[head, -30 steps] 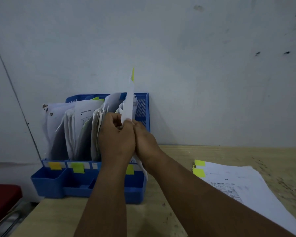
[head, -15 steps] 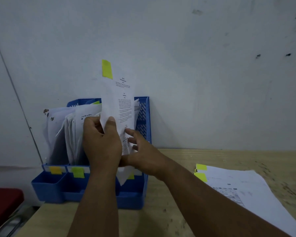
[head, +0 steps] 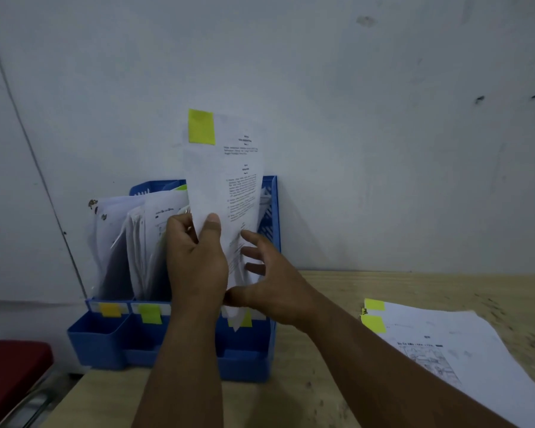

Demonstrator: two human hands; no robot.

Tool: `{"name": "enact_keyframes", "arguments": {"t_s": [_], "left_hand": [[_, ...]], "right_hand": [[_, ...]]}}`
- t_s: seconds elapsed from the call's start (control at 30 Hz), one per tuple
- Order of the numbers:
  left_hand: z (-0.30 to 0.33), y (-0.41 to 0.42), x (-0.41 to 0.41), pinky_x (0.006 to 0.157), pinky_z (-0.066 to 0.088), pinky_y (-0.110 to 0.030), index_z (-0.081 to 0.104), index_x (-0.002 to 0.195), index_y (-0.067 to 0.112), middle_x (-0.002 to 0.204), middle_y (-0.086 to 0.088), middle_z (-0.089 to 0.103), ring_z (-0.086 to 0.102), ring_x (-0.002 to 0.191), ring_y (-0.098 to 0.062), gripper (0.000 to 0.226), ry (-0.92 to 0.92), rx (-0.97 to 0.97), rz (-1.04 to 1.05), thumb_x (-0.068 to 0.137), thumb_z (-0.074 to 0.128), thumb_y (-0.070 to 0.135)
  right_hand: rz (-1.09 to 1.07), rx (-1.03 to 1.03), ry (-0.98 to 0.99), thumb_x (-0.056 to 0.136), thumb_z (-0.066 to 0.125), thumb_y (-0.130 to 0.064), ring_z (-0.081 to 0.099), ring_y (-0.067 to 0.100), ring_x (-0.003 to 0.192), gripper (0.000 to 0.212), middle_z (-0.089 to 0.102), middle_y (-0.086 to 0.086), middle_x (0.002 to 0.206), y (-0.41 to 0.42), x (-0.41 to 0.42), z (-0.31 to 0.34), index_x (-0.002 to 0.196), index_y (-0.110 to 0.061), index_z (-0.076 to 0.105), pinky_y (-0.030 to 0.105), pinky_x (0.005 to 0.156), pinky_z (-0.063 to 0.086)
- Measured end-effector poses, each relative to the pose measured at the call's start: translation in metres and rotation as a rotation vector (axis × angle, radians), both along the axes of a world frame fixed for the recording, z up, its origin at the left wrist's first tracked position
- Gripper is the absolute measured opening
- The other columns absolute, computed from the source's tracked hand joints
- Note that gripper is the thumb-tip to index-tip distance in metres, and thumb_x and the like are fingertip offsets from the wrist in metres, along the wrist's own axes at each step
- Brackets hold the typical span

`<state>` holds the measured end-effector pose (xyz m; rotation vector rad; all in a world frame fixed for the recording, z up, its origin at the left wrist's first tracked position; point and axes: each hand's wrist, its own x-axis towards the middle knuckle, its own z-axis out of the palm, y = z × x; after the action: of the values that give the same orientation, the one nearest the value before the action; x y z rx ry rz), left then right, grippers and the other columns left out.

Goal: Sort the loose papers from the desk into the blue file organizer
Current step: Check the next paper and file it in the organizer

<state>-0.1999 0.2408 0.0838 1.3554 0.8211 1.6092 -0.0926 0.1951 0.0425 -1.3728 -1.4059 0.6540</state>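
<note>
Leftmost, red seat (head: 11, 372) beside wooden desk (head: 337, 393). Blue file organizer (head: 167, 344) stands at desk's left end against wall, slots stuffed with papers (head: 127, 236). Left hand (head: 195, 264) pinches printed sheet (head: 226, 196) upright above organizer's right slot, yellow sticky flag (head: 201, 126) at top corner. Right hand (head: 269, 279), fingers spread, touches sheet's lower part. Loose paper stack (head: 457, 344) with yellow tabs lies on desk at right.
</note>
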Motion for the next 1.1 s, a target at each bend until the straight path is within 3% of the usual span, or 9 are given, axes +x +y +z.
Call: {"name": "enact_keyframes", "arguments": {"t_s": [0.13, 0.27, 0.37, 0.5, 0.67, 0.77, 0.87, 0.97, 1.1], "left_hand": [[0.0, 0.001, -0.002, 0.068, 0.053, -0.024, 0.057, 0.115, 0.028, 0.102, 0.013, 0.067, 0.065, 0.091, -0.006, 0.012, 0.057, -0.031, -0.017, 0.103, 0.055, 0.027], [-0.005, 0.006, -0.007, 0.061, 0.041, -0.025, 0.062, 0.092, 0.019, 0.086, 0.003, 0.065, 0.062, 0.082, -0.013, 0.011, 0.4, 0.043, 0.069, 0.099, 0.059, 0.027], [-0.01, 0.009, -0.011, 0.055, 0.035, -0.021, 0.061, 0.073, 0.018, 0.072, 0.003, 0.061, 0.059, 0.071, -0.011, 0.023, 0.596, 0.15, 0.119, 0.095, 0.064, 0.025], [-0.017, 0.011, -0.014, 0.048, 0.031, -0.019, 0.065, 0.06, 0.021, 0.061, 0.005, 0.061, 0.055, 0.059, -0.006, 0.033, 0.757, 0.181, 0.125, 0.093, 0.066, 0.022], [-0.02, 0.017, -0.016, 0.044, 0.037, -0.02, 0.066, 0.061, 0.006, 0.058, -0.006, 0.06, 0.055, 0.055, -0.017, 0.033, 0.709, 0.177, 0.081, 0.092, 0.067, 0.017], [-0.019, 0.014, -0.013, 0.049, 0.045, -0.019, 0.071, 0.071, 0.005, 0.066, -0.009, 0.066, 0.061, 0.061, -0.018, 0.024, 0.589, 0.178, 0.029, 0.093, 0.063, 0.012], [-0.02, 0.013, -0.011, 0.059, 0.057, -0.026, 0.076, 0.074, 0.018, 0.07, 0.002, 0.073, 0.068, 0.064, -0.011, 0.024, 0.483, 0.104, -0.032, 0.094, 0.065, 0.011], [-0.025, 0.018, -0.014, 0.05, 0.047, -0.014, 0.074, 0.067, 0.014, 0.065, 0.002, 0.07, 0.063, 0.058, -0.005, 0.028, 0.591, 0.061, -0.046, 0.094, 0.065, 0.01], [-0.029, 0.021, -0.017, 0.038, 0.033, -0.018, 0.055, 0.052, 0.004, 0.046, 0.003, 0.046, 0.046, 0.042, -0.005, 0.044, 0.719, 0.048, -0.032, 0.093, 0.067, 0.013]], "right_hand": [[-0.114, 0.107, 0.026, 0.079, 0.083, -0.02, 0.049, 0.008, 0.121, 0.089, 0.047, -0.01, 0.147, 0.003, 0.0, -0.009, 0.15, -0.037, 0.032, 0.013, 0.083, 0.048], [-0.22, 0.197, 0.034, 0.078, 0.085, -0.025, 0.054, 0.01, 0.123, 0.083, 0.051, -0.013, 0.142, 0.007, -0.002, -0.015, 0.146, -0.035, 0.039, 0.019, 0.092, 0.051], [-0.166, 0.215, 0.03, 0.075, 0.088, -0.026, 0.05, -0.001, 0.121, 0.09, 0.048, -0.013, 0.142, 0.011, -0.008, -0.012, 0.149, -0.027, 0.037, 0.008, 0.09, 0.047], [-0.145, 0.205, -0.011, 0.074, 0.085, -0.029, 0.053, -0.012, 0.111, 0.09, 0.047, -0.026, 0.124, 0.017, -0.013, -0.011, 0.149, -0.02, 0.035, 0.023, 0.106, 0.046], [-0.209, 0.243, -0.055, 0.087, 0.077, -0.023, 0.055, 0.009, 0.121, 0.075, 0.05, -0.011, 0.135, 0.018, -0.014, -0.009, 0.15, -0.026, 0.036, 0.031, 0.105, 0.049], [-0.24, 0.274, -0.057, 0.091, 0.073, -0.022, 0.055, 0.008, 0.12, 0.071, 0.051, -0.004, 0.143, 0.017, -0.01, -0.002, 0.151, -0.026, 0.035, 0.007, 0.091, 0.046], [-0.236, 0.275, -0.083, 0.086, 0.079, -0.024, 0.056, 0.001, 0.109, 0.077, 0.05, -0.012, 0.131, 0.019, -0.007, 0.0, 0.15, -0.028, 0.035, -0.001, 0.079, 0.044], [-0.232, 0.222, -0.107, 0.081, 0.083, -0.026, 0.057, 0.004, 0.111, 0.084, 0.049, -0.012, 0.134, 0.02, -0.005, -0.008, 0.149, -0.031, 0.035, 0.004, 0.08, 0.046], [-0.257, 0.126, -0.162, 0.081, 0.082, -0.014, 0.06, 0.012, 0.109, 0.081, 0.055, 0.002, 0.137, 0.025, 0.004, -0.02, 0.147, -0.03, 0.038, 0.021, 0.089, 0.053]]}}
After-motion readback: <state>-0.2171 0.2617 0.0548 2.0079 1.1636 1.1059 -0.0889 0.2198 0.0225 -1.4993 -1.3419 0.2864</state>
